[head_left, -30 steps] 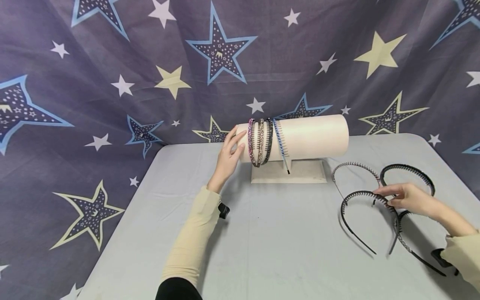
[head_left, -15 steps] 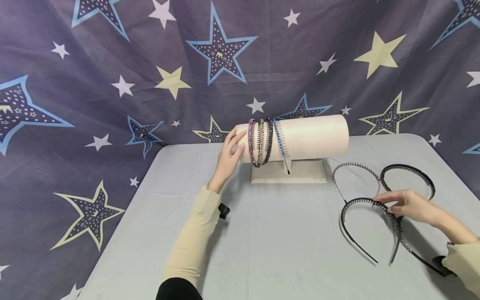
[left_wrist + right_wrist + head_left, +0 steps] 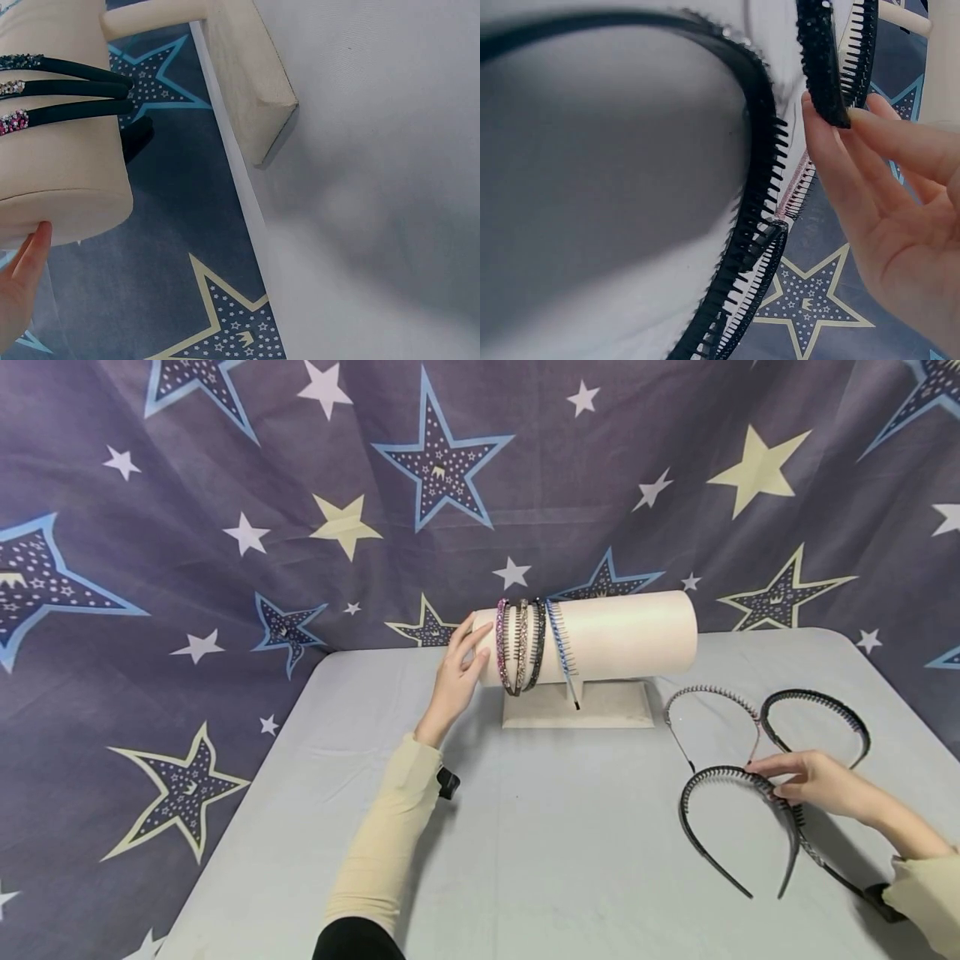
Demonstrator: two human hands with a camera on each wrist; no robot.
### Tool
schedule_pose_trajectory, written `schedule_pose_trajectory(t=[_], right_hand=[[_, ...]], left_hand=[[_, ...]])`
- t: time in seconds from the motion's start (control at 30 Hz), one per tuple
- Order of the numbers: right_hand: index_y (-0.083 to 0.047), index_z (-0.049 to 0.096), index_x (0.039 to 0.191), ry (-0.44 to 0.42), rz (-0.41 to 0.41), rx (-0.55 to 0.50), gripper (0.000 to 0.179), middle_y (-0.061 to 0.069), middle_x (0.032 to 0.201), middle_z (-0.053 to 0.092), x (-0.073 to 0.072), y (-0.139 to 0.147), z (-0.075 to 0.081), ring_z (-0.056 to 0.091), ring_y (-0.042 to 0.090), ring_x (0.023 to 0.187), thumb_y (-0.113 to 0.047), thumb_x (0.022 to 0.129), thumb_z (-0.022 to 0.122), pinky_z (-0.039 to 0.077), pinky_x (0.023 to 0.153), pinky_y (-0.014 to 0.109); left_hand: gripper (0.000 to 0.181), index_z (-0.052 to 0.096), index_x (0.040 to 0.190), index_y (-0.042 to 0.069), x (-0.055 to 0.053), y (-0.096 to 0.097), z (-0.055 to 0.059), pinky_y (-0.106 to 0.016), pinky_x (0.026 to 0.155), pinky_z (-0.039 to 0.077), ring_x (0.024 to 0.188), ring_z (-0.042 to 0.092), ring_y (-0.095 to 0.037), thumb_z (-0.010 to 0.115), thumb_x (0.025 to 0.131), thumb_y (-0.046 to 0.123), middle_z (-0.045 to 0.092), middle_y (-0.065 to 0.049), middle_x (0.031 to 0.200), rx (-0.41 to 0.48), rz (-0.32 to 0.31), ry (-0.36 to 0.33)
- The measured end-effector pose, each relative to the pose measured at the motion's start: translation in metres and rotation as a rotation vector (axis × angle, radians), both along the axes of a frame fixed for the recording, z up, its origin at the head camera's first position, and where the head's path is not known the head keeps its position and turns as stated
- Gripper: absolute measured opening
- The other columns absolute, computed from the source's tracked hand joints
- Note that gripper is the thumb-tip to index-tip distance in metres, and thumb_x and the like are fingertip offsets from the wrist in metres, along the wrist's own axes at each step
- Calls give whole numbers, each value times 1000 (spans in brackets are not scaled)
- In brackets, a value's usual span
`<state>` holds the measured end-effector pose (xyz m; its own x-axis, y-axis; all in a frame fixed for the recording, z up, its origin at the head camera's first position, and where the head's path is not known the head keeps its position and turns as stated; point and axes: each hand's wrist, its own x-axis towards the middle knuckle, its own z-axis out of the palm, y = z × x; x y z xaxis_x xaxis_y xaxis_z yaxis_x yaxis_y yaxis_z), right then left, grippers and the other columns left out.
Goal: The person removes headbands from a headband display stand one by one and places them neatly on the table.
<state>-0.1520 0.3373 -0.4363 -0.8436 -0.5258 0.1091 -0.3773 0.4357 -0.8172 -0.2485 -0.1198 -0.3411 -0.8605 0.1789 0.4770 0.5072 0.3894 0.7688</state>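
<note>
My right hand pinches a black toothed headband near its top between thumb and fingers, with its two ends toward the front of the table. In the right wrist view the sparkly black beads of this headband show at the fingertips. My left hand rests with extended fingers against the left end of a cream display roll. Around the roll sit a pink beaded headband, a gold one, a black one and, slightly apart and slanted, a blue one.
The roll stands on a flat cream base. On the table's right side lie a thin pinkish headband, a black one behind my right hand, and another dark one partly covered by the held headband. A star-patterned cloth hangs behind.
My right hand has drawn the black headband a little toward the front of the table, away from the pinkish one. The left hand and the roll have stayed in place.
</note>
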Motion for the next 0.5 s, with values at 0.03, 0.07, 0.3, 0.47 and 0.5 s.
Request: schedule_pose_trajectory(t=[0.03,0.07,0.3,0.47,0.5], right_hand=[[-13,64,105,-3,0,-2,44,-30,101,53,0,0,-1,53,-8,83,15,72,56,53,55,20],[-14,64,105,-5,-3,-7,44,-30,101,53,1,0,-1,53,-8,83,15,72,56,53,55,20],[-23,64,105,-3,6,-31,52,-30,100,54,1,1,-6,54,-8,82,16,72,56,53,55,19],[-26,64,105,28,22,-52,58,-30,100,54,0,0,-8,54,-7,78,20,70,55,52,50,20],[-26,64,105,34,23,-54,59,-30,100,54,0,-1,-8,54,-6,77,20,70,54,51,49,20]], left_hand=[[36,47,126,1,0,0,0,-41,95,41,128,28,-27,46,91,4,24,-11,143,1,-1,1],[36,47,126,1,0,0,0,-41,95,41,128,28,-27,46,91,4,24,-12,143,0,-1,1],[35,47,126,1,-1,0,-1,-41,95,41,128,28,-27,45,91,4,25,-11,143,2,-4,6],[35,47,126,0,-1,0,-1,-41,95,41,128,29,-28,45,91,4,25,-13,143,3,-6,12],[35,47,125,0,0,0,-1,-41,95,41,128,29,-28,45,91,4,25,-13,143,4,-5,13]])
